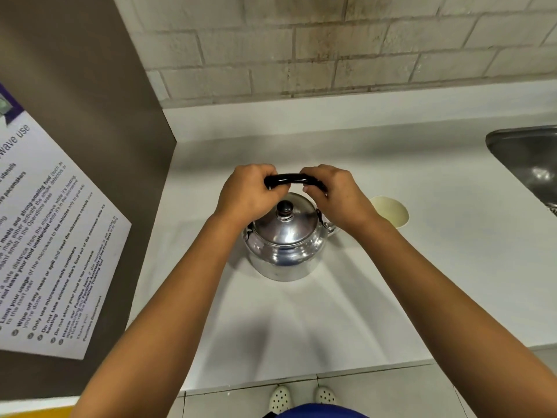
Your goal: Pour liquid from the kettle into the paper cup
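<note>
Left hand (245, 196): fingers curled tight around the black handle (291, 178), left end.
Right hand (333, 194): clenched on its right end.
Kettle (284, 245): frame centre, upright on the counter (391, 282).
Paper cup (390, 214): just right of it.

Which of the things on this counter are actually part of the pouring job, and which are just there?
Part of the job:
- kettle, lid on, standing on the counter
- its black handle, gripped by the left hand and right hand
- paper cup, right of the kettle

Just there:
- sink
- microwave notice on the side panel
</note>
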`<state>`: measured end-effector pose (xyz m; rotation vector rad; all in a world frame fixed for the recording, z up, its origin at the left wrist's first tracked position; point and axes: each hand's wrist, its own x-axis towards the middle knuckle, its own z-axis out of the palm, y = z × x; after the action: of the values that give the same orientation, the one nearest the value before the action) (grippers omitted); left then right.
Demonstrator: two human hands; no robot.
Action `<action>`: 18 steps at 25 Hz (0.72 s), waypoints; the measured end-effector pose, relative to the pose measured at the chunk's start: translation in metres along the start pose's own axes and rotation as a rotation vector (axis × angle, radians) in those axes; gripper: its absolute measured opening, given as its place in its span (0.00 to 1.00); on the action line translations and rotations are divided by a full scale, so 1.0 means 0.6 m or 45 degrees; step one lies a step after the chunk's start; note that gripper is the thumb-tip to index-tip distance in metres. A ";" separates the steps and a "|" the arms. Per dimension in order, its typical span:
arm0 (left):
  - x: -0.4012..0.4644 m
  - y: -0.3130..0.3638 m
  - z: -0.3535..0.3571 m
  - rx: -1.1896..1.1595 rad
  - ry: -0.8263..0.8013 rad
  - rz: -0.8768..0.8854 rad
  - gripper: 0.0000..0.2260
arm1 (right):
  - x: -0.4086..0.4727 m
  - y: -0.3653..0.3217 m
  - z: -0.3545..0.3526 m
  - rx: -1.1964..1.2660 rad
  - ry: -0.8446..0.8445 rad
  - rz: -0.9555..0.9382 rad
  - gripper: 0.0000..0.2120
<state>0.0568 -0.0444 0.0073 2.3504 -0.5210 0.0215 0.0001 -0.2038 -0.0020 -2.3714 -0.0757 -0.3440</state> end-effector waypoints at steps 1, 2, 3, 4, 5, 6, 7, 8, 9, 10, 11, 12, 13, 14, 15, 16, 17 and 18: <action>0.002 0.003 0.001 -0.004 0.022 -0.043 0.13 | 0.000 -0.001 0.000 0.017 0.006 0.001 0.12; 0.003 0.006 0.003 -0.015 0.043 -0.090 0.15 | -0.002 -0.003 -0.001 0.031 0.001 0.005 0.12; 0.001 0.010 0.005 -0.022 0.056 -0.136 0.16 | -0.004 -0.003 -0.001 0.040 -0.010 0.012 0.12; 0.000 0.014 0.007 -0.026 0.061 -0.166 0.16 | -0.006 -0.004 -0.003 0.044 -0.016 0.016 0.12; -0.002 0.018 0.007 -0.029 0.063 -0.187 0.16 | -0.008 -0.005 -0.005 0.049 -0.016 0.015 0.12; -0.002 0.021 0.005 -0.039 0.070 -0.197 0.15 | -0.008 -0.008 -0.008 0.062 -0.010 0.010 0.12; -0.003 0.027 0.001 -0.055 0.084 -0.208 0.15 | -0.008 -0.012 -0.014 0.083 -0.001 0.005 0.12; -0.003 0.033 -0.006 -0.074 0.109 -0.214 0.14 | -0.006 -0.018 -0.022 0.109 0.010 -0.002 0.13; -0.002 0.041 -0.013 -0.091 0.134 -0.217 0.14 | -0.004 -0.025 -0.030 0.138 0.027 -0.012 0.13; -0.001 0.049 -0.022 -0.101 0.158 -0.209 0.13 | -0.002 -0.032 -0.036 0.174 0.060 -0.018 0.13; -0.001 0.058 -0.029 -0.098 0.186 -0.193 0.12 | -0.003 -0.040 -0.040 0.216 0.117 -0.018 0.13; -0.001 0.066 -0.036 -0.090 0.214 -0.175 0.12 | -0.007 -0.048 -0.043 0.253 0.193 -0.008 0.14; -0.002 0.072 -0.040 -0.085 0.242 -0.163 0.12 | -0.014 -0.054 -0.041 0.278 0.267 0.017 0.15; -0.003 0.076 -0.043 -0.083 0.264 -0.159 0.12 | -0.023 -0.058 -0.037 0.289 0.318 0.052 0.18; -0.005 0.079 -0.044 -0.080 0.279 -0.162 0.13 | -0.036 -0.059 -0.029 0.296 0.340 0.089 0.21; -0.008 0.081 -0.045 -0.071 0.288 -0.166 0.14 | -0.053 -0.059 -0.019 0.305 0.345 0.120 0.23; -0.012 0.083 -0.044 -0.060 0.294 -0.166 0.15 | -0.072 -0.056 -0.008 0.315 0.349 0.139 0.25; -0.015 0.084 -0.044 -0.050 0.294 -0.165 0.15 | -0.092 -0.051 0.004 0.319 0.351 0.149 0.26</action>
<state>0.0328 -0.0570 0.0584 2.3000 -0.2538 0.2181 -0.0570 -0.1774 0.0017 -2.0515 0.1408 -0.5664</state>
